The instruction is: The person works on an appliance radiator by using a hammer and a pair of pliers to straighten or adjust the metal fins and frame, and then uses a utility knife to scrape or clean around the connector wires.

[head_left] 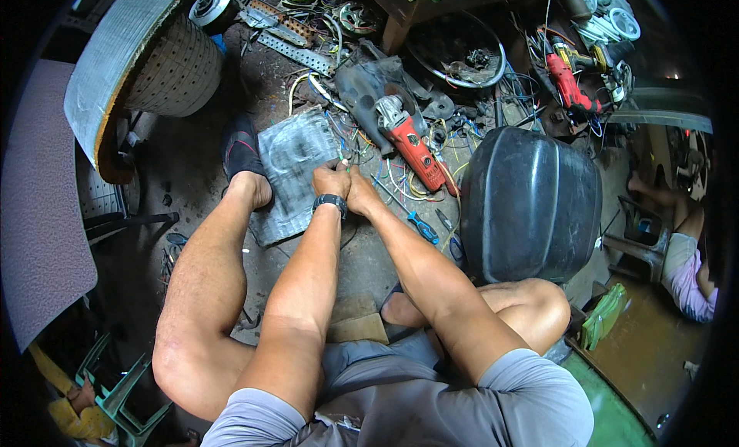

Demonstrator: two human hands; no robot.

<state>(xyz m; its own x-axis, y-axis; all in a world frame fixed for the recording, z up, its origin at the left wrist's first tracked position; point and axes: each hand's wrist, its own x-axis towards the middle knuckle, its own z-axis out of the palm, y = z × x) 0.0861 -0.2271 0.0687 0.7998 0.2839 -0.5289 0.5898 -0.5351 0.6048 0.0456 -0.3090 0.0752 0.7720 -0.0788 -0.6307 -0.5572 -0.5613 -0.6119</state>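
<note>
My left hand (329, 181), with a dark watch (330, 204) on its wrist, is closed at the near side of the wiry clutter. Beside it and touching it is my right hand (360, 193), also closed. Both sets of fingers pinch together at a thin green wire (346, 164), most of which they hide. Under and left of them a worn grey flat slab (291, 181) lies on the floor, with my shoe at its edge. A red angle grinder (414, 148) lies ahead to the right. A blue-handled screwdriver (423, 227) rests to the right of my hands.
A large black plastic case (533, 205) stands at right. Loose wires and metal parts cover the far floor, near a round black basin (456, 51). A red power tool (570, 84) lies far right. A perforated drum (173, 70) stands far left. Another person sits at right.
</note>
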